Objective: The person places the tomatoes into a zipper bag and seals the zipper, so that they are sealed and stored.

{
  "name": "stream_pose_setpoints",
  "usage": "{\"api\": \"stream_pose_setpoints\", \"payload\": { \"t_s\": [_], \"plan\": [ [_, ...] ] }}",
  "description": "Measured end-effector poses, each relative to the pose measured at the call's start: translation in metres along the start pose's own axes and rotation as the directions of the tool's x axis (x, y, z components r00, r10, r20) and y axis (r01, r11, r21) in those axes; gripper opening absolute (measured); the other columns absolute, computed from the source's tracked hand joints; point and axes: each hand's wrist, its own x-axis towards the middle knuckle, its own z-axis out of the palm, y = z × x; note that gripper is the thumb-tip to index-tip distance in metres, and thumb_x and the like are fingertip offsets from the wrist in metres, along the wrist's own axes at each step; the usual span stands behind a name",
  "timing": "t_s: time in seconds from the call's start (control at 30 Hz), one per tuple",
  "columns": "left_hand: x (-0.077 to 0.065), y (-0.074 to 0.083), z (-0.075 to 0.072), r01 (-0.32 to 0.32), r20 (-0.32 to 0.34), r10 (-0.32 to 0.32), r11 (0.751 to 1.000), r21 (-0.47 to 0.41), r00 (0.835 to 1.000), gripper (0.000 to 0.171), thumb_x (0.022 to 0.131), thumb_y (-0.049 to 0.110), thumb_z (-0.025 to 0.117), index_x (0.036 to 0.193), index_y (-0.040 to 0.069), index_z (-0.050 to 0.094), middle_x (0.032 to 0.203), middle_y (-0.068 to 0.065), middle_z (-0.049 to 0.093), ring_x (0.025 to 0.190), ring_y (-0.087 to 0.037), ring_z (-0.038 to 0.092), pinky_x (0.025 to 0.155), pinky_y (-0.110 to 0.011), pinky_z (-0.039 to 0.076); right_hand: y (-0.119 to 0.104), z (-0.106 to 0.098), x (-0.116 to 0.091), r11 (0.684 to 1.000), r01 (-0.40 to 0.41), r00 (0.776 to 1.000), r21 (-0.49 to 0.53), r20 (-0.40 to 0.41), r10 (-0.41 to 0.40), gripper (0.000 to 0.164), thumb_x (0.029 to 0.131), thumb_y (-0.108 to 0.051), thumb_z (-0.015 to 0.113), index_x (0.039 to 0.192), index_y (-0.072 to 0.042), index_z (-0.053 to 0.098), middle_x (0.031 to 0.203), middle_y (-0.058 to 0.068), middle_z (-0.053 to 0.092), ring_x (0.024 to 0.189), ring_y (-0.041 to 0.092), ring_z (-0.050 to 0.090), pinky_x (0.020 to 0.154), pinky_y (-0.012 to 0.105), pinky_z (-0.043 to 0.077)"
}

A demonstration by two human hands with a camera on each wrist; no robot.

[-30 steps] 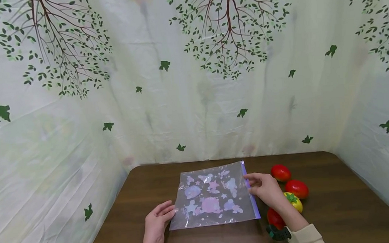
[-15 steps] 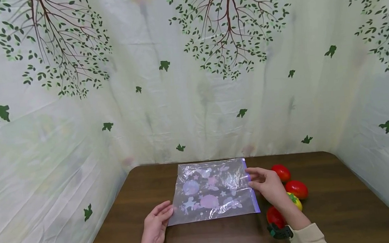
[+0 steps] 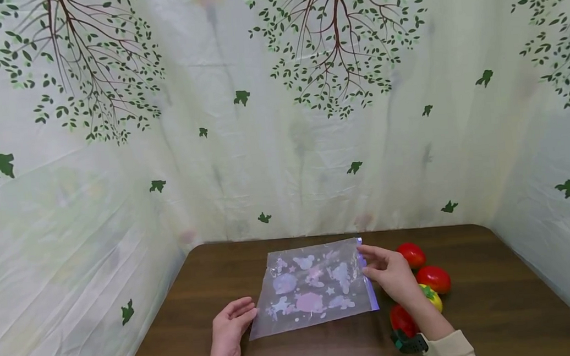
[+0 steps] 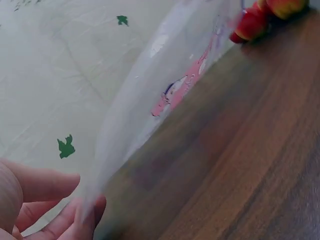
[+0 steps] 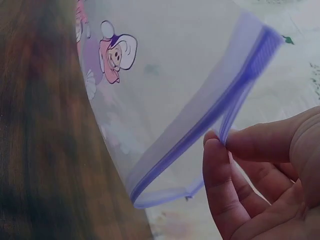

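A clear zip bag (image 3: 308,286) with pink and pale blue cartoon prints is held slanted over the brown table. My right hand (image 3: 393,272) pinches its purple zip edge (image 5: 200,120) between thumb and finger. In the right wrist view one zip strip is drawn away from the other, so the mouth gapes. At the opposite side my left hand (image 3: 230,328) holds the bag's near left corner, and the left wrist view has a fingertip (image 4: 100,207) behind the film. Nothing shows inside the bag.
Several red round fruits (image 3: 433,279) and a yellow one with a green top (image 3: 431,298) lie on the table (image 3: 492,307) by my right forearm, which partly covers them. A dark wristband (image 3: 408,342) is on that wrist. Printed cloth (image 3: 302,143) hangs behind.
The bag's far edge has risen and dropped again, and its surface has changed tilt. My right hand has moved slightly away from me; my left hand has barely moved.
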Motion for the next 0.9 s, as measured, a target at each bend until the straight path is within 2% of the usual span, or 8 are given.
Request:
{"api": "stream_pose_setpoints", "payload": {
  "t_s": [0.2, 0.4, 0.6, 0.67, 0.77, 0.9],
  "plan": [
    [-0.004, 0.007, 0.006, -0.091, -0.045, 0.102, 0.974, 0.207, 0.994, 0.035, 0.086, -0.003, 0.075, 0.119, -0.009, 0.067, 0.116, -0.022, 0.068, 0.097, -0.020, 0.067, 0.077, -0.019, 0.054, -0.003, 0.003, 0.000, 1.000, -0.001, 1.000, 0.000, 0.019, 0.001, 0.065, 0.086, -0.001, 0.077, 0.143, -0.027, 0.058, 0.134, 0.011, 0.063, 0.085, 0.026, 0.067, 0.072, 0.033, 0.060],
    [-0.004, 0.016, 0.020, -0.154, -0.049, 0.172, 0.953, 0.260, 0.984, 0.031, 0.087, -0.003, 0.075, 0.118, -0.004, 0.069, 0.119, -0.023, 0.067, 0.109, -0.032, 0.064, 0.077, -0.017, 0.053, -0.005, 0.003, 0.000, 1.000, 0.018, 0.999, -0.003, 0.028, -0.018, 0.074, 0.087, 0.000, 0.076, 0.149, -0.030, 0.051, 0.138, 0.009, 0.061, 0.085, 0.026, 0.067, 0.071, 0.034, 0.060],
    [0.000, 0.040, 0.050, -0.249, 0.035, 0.250, 0.923, 0.292, 0.968, 0.026, 0.089, 0.003, 0.076, 0.115, 0.007, 0.073, 0.116, -0.016, 0.069, 0.109, -0.030, 0.065, 0.081, -0.021, 0.054, -0.004, -0.002, 0.002, 0.996, 0.085, 0.996, 0.007, 0.031, -0.085, 0.074, 0.087, 0.000, 0.075, 0.151, -0.028, 0.048, 0.134, 0.010, 0.063, 0.087, 0.027, 0.067, 0.072, 0.033, 0.060],
    [0.001, 0.047, 0.062, -0.308, 0.086, 0.296, 0.902, 0.302, 0.951, 0.027, 0.089, 0.004, 0.076, 0.115, 0.008, 0.073, 0.113, -0.012, 0.070, 0.108, -0.030, 0.066, 0.086, -0.027, 0.055, -0.005, -0.003, 0.001, 0.996, 0.093, 0.995, 0.014, 0.034, -0.094, 0.074, 0.088, 0.000, 0.074, 0.150, -0.030, 0.048, 0.134, 0.009, 0.064, 0.089, 0.027, 0.067, 0.072, 0.033, 0.060],
    [-0.001, 0.057, 0.083, -0.401, 0.173, 0.363, 0.854, 0.332, 0.916, 0.029, 0.089, 0.005, 0.076, 0.117, 0.011, 0.073, 0.107, -0.008, 0.072, 0.105, -0.029, 0.068, 0.091, -0.036, 0.054, -0.007, -0.003, -0.001, 0.995, 0.098, 0.994, 0.026, 0.037, -0.099, 0.074, 0.089, 0.000, 0.073, 0.151, -0.031, 0.047, 0.133, 0.009, 0.065, 0.092, 0.027, 0.066, 0.074, 0.031, 0.059],
    [-0.009, 0.068, 0.113, -0.478, 0.277, 0.400, 0.809, 0.341, 0.874, 0.033, 0.091, 0.010, 0.075, 0.123, 0.016, 0.071, 0.109, -0.004, 0.072, 0.106, -0.027, 0.067, 0.095, -0.045, 0.053, -0.020, -0.003, -0.007, 0.992, 0.118, 0.992, 0.044, 0.036, -0.120, 0.074, 0.089, 0.006, 0.070, 0.152, -0.025, 0.046, 0.131, 0.013, 0.065, 0.097, 0.031, 0.066, 0.080, 0.029, 0.058]
  ]
}}
